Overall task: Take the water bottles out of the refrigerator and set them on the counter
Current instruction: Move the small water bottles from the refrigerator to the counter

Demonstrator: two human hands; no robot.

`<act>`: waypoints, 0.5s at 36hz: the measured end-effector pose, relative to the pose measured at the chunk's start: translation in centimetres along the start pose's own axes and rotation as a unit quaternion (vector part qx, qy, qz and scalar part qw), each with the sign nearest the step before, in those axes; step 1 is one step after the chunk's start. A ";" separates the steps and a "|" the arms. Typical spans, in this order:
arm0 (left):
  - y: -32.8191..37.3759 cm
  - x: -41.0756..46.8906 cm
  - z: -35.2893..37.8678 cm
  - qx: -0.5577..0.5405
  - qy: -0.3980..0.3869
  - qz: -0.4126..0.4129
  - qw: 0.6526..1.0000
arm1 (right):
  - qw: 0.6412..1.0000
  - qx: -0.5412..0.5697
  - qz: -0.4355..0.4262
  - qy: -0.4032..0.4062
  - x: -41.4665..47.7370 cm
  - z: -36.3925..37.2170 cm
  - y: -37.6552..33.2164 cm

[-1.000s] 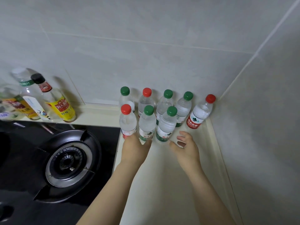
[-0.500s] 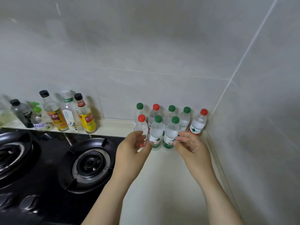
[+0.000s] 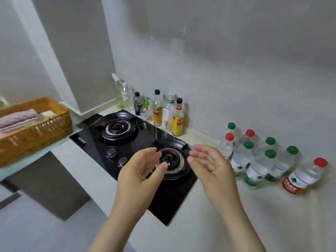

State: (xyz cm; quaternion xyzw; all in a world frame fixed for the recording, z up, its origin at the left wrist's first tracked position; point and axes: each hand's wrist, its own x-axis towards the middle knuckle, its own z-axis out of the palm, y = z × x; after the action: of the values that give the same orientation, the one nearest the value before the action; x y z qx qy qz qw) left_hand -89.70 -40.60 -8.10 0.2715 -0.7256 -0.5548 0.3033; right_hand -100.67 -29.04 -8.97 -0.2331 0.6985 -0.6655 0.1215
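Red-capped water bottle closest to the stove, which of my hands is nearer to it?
Right. The right hand is open just beside the red-capped water bottle, on its stove side; the left hand is farther off, over the burner.

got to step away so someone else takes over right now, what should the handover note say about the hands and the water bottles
Hands: the left hand and right hand are both open and empty, held over the stove.
Things: eight water bottles stand grouped on the counter by the wall; five have green caps, three red.
Done: those eight are set down.
Left: the refrigerator is out of view; check it for more bottles.
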 end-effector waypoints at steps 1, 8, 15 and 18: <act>-0.1 -0.7 -1.3 0.012 0.018 -0.002 1.000 | 1.000 -0.001 -0.002 -0.022 -0.3 1.2 -0.1; 0.1 -5.5 -10.9 0.065 0.154 -0.018 0.986 | 0.986 0.027 -0.019 -0.161 -3.7 10.1 -2.5; 0.3 -10.6 -20.2 0.079 0.263 -0.017 0.961 | 0.956 0.039 -0.057 -0.285 -8.5 19.5 -5.6; 0.6 -13.6 -24.7 0.087 0.309 -0.022 0.947 | 0.940 0.039 -0.080 -0.329 -11.5 23.9 -7.2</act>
State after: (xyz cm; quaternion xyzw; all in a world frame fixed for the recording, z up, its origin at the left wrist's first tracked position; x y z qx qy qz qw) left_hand -62.35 -46.28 -4.44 0.4711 -0.6355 -0.3847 0.4756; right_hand -78.14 -44.36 -5.51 -0.4896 0.5718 -0.5860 0.2999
